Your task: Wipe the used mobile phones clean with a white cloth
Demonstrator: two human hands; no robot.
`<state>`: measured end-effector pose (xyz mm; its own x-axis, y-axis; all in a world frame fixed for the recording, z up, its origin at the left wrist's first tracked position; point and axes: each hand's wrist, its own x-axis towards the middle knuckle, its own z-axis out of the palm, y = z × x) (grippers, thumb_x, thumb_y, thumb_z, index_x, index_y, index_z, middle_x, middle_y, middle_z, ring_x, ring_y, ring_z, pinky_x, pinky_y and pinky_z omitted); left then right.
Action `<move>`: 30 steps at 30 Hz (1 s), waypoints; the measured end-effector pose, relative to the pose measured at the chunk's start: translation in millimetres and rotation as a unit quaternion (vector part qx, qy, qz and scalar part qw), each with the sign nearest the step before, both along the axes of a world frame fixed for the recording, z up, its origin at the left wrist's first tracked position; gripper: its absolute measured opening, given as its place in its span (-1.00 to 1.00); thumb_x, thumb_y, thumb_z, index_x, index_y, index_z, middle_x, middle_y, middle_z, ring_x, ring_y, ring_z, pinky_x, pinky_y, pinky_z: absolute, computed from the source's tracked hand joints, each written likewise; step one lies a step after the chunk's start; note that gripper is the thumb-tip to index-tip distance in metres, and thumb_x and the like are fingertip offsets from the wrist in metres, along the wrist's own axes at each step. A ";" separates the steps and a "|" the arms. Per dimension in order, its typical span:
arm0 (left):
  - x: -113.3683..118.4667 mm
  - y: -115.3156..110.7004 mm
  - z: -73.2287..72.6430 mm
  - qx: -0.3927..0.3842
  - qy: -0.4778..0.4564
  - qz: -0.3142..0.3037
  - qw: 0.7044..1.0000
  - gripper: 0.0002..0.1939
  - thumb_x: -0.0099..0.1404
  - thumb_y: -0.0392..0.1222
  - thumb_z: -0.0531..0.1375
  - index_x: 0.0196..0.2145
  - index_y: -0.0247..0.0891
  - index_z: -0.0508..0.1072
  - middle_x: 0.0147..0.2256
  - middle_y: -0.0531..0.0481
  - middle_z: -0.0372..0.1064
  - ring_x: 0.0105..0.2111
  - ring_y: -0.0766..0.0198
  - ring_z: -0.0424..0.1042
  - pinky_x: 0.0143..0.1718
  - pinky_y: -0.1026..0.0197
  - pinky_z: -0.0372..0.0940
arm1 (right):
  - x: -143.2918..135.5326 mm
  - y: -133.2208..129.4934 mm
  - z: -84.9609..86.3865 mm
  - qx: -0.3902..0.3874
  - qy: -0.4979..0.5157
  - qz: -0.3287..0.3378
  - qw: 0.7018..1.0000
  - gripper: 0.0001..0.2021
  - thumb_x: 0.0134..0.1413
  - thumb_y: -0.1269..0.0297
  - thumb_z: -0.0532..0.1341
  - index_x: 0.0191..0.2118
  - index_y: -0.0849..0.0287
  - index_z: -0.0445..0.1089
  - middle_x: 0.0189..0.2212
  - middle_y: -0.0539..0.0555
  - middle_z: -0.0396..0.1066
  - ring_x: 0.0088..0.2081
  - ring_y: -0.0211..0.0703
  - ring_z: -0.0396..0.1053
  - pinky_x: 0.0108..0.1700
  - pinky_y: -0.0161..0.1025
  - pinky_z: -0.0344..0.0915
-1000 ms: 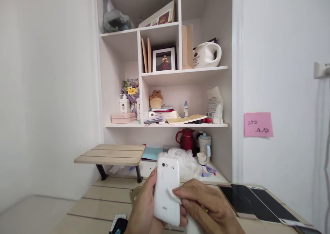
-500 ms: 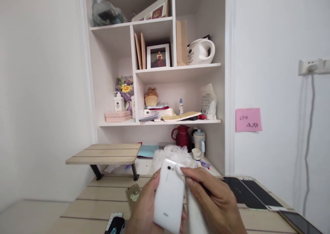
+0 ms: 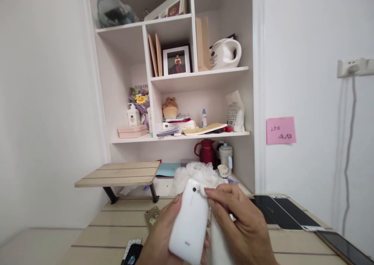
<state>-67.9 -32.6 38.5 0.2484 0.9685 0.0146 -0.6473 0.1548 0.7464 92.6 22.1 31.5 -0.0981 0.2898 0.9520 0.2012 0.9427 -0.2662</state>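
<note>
A white smartphone (image 3: 189,224) lies tilted in my left hand (image 3: 160,234), its back with the camera lens turned towards me. Thumb on one edge and fingertips on the other, the left hand is closed around it. My right hand (image 3: 242,220) pinches a white cloth (image 3: 217,239), perhaps a tissue, against the phone's upper corner beside the lens. The rest of that cloth hangs down below the right hand. Behind the phone sits a crumpled clear plastic bag (image 3: 194,171).
Several phones with dark screens (image 3: 282,212) lie at the right of the slatted table (image 3: 96,234). A gold phone case (image 3: 152,216) and a black object (image 3: 133,253) are left of my hands. A small raised stand (image 3: 119,173) and a red jug (image 3: 206,152) are further back.
The phone has tilted slightly more, its lower end shifting left. My right fingertips stay at its upper corner with the cloth. The whole view has shifted a little.
</note>
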 end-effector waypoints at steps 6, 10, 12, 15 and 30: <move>-7.4 -2.5 6.3 0.015 0.032 0.039 0.999 -0.36 0.39 0.20 -0.05 -0.19 -0.46 0.55 -0.54 -0.19 0.47 -0.57 0.19 0.46 -0.61 0.27 0.29 | -1.5 -6.8 2.8 0.010 -0.108 0.069 0.992 -0.69 0.22 0.55 0.12 -0.01 0.13 0.45 -0.30 0.08 0.35 -0.38 -0.25 0.43 -0.38 -0.33 0.39; -7.4 -0.8 5.6 -0.016 0.039 -0.009 0.999 -0.26 0.35 0.26 -0.05 -0.28 -0.56 0.56 -0.50 -0.24 0.49 -0.57 0.20 0.48 -0.61 0.27 0.32 | 3.0 -4.2 6.6 0.002 -0.027 0.011 1.000 -0.75 0.24 0.49 0.12 -0.05 0.15 0.46 -0.32 0.09 0.37 -0.32 -0.17 0.42 -0.33 -0.28 0.40; -6.8 1.1 4.3 -0.017 0.046 -0.012 0.999 -0.26 0.35 0.26 -0.05 -0.28 -0.58 0.56 -0.51 -0.26 0.49 -0.59 0.18 0.48 -0.64 0.26 0.31 | 3.4 -4.2 7.2 0.001 -0.017 0.006 1.000 -0.76 0.25 0.49 0.12 -0.06 0.15 0.45 -0.33 0.09 0.37 -0.31 -0.17 0.41 -0.32 -0.27 0.40; -6.0 2.5 3.0 0.009 0.053 0.031 0.998 -0.33 0.38 0.21 -0.06 -0.26 -0.50 0.56 -0.58 -0.23 0.47 -0.62 0.16 0.46 -0.66 0.24 0.30 | 2.2 -7.2 6.5 0.007 -0.094 0.052 0.994 -0.73 0.24 0.52 0.11 -0.03 0.14 0.44 -0.32 0.07 0.36 -0.35 -0.22 0.42 -0.34 -0.31 0.39; 0.3 5.3 4.3 0.005 0.019 0.171 0.985 -0.65 0.32 0.04 0.14 -0.25 -0.33 0.51 -0.51 -0.06 0.48 -0.56 0.20 0.45 -0.55 0.24 0.32 | -5.8 -11.8 -1.0 0.019 -0.199 0.055 0.978 -0.74 0.22 0.50 0.11 -0.08 0.10 0.46 -0.36 0.05 0.38 -0.43 -0.23 0.42 -0.42 -0.34 0.38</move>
